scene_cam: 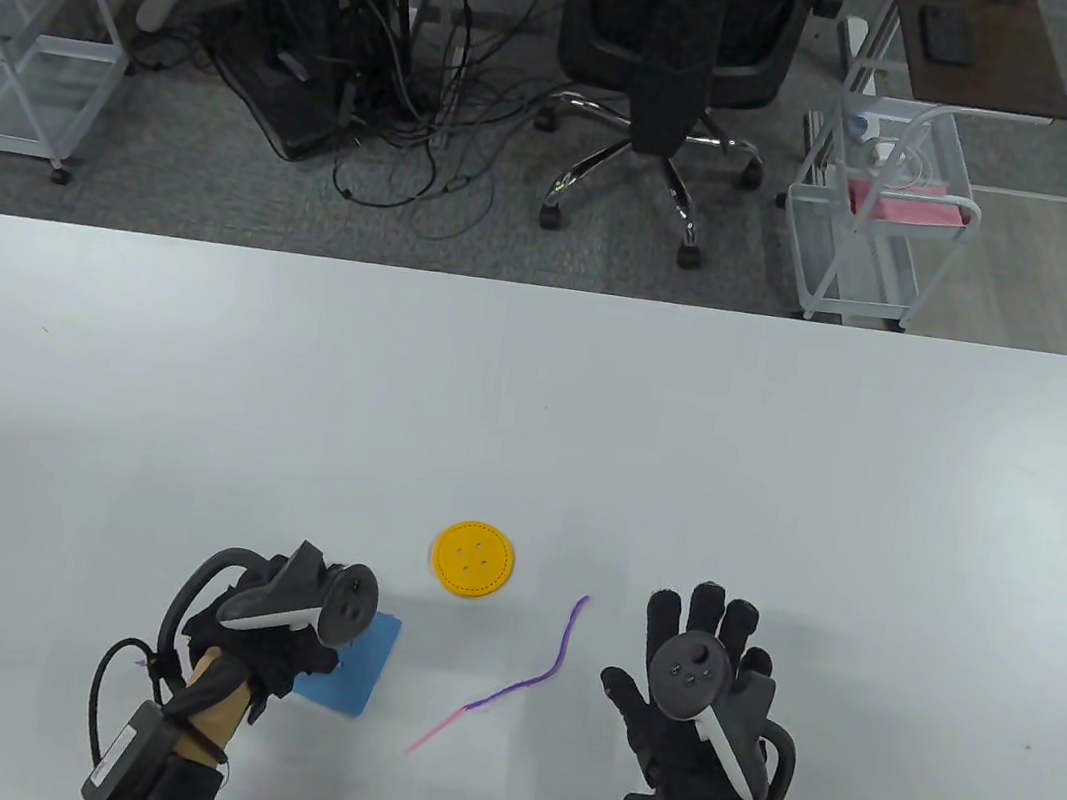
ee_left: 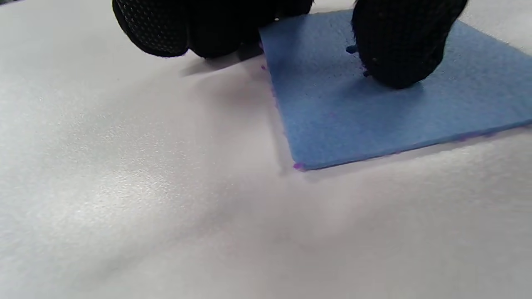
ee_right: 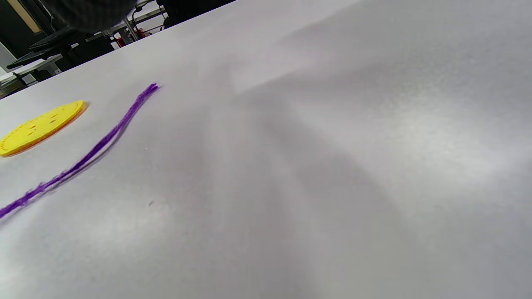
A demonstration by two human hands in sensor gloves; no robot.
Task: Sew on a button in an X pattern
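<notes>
A yellow four-hole button [scene_cam: 473, 561] lies flat on the white table [scene_cam: 533, 400]. To its right a purple lace [scene_cam: 540, 677] with a pink end curves toward the front edge. My left hand [scene_cam: 291, 650] is curled over the left part of a blue felt square [scene_cam: 355, 660]. In the left wrist view one fingertip [ee_left: 399, 54] presses on top of the felt [ee_left: 374, 112] while other fingertips [ee_left: 166, 29] sit at its edge on the table. My right hand [scene_cam: 662, 643] hovers right of the lace, fingers spread, holding nothing. The right wrist view shows the button [ee_right: 41, 126] and lace [ee_right: 104, 143], no fingers.
Beyond the table's far edge stand an office chair [scene_cam: 680, 49], a computer tower with tangled cables [scene_cam: 299, 29] and white wire carts [scene_cam: 876, 221] on the floor. Nothing else lies on the table.
</notes>
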